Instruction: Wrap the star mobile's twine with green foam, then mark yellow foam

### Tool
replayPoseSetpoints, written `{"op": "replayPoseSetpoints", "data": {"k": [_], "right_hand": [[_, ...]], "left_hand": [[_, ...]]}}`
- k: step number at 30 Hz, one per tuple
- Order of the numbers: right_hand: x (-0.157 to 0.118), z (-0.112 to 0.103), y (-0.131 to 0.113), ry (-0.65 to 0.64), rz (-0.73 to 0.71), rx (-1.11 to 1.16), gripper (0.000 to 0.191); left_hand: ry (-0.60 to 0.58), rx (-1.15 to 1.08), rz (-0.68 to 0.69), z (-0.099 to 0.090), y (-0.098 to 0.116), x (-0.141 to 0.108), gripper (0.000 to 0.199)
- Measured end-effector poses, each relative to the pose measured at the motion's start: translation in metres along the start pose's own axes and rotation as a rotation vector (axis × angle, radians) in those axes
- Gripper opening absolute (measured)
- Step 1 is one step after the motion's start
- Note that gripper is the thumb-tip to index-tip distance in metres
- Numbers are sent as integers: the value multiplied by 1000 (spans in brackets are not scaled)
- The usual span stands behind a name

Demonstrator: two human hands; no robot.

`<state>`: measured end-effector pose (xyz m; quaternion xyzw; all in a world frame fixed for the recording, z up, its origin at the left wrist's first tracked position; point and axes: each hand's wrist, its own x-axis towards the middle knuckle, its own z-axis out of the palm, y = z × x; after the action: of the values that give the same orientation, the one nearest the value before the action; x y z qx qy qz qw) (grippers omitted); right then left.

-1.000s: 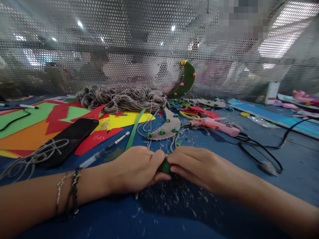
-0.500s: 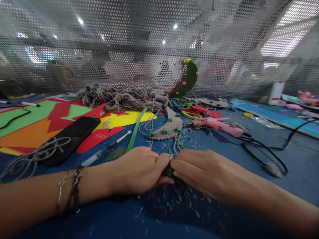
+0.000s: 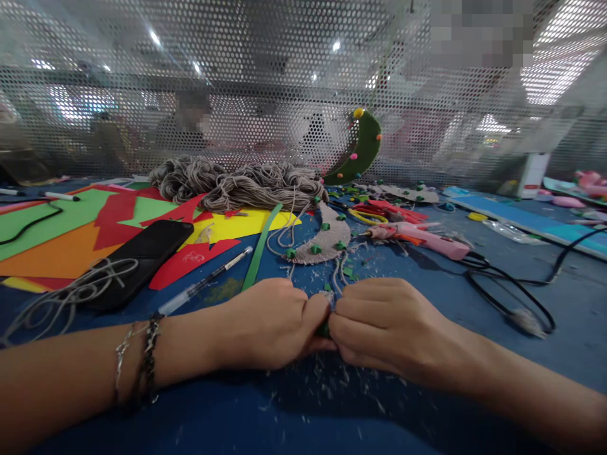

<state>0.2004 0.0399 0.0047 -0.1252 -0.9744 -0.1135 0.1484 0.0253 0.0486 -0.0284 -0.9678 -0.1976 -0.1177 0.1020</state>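
Observation:
My left hand (image 3: 272, 325) and my right hand (image 3: 391, 325) meet at the front middle, fingers curled around a small green piece (image 3: 323, 328) that is mostly hidden between them. Just beyond my hands lies a grey crescent (image 3: 327, 239) with several green bits on it and grey cords beside it. A green strip (image 3: 262, 249) lies behind my left hand. To the right of the crescent rests a pink glue gun (image 3: 427, 240) with its black cable.
Grey yarn (image 3: 237, 184) is heaped at the back beside a green crescent (image 3: 367, 148) with coloured balls. Coloured paper (image 3: 61, 221), a black phone (image 3: 142, 262) and a pen (image 3: 208, 278) lie left. Blue board (image 3: 521, 221) lies right. Perforated metal stands behind.
The fingers of my right hand have curled in more, and less of the green piece shows between my hands. The view has shifted slightly.

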Motion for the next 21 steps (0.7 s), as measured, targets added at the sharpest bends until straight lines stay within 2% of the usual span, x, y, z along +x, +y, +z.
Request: {"op": "replayPoseSetpoints", "data": {"k": [3,8,15,21], "right_hand": [[-1,-1,1,39,-10,-34,34],[-6,3,3,156,59,-163,27],[-5,5,-3,157,85,-269,27],[-7,6,-3,113,106,-219,25]], "left_hand": [[19,-12,-40,-1,1,-1,32],[114,-54,-238,1,2,-3,28],[149,-22,-185,0,5,-1,37],[134,19,-201,0,4,0,26]]}}
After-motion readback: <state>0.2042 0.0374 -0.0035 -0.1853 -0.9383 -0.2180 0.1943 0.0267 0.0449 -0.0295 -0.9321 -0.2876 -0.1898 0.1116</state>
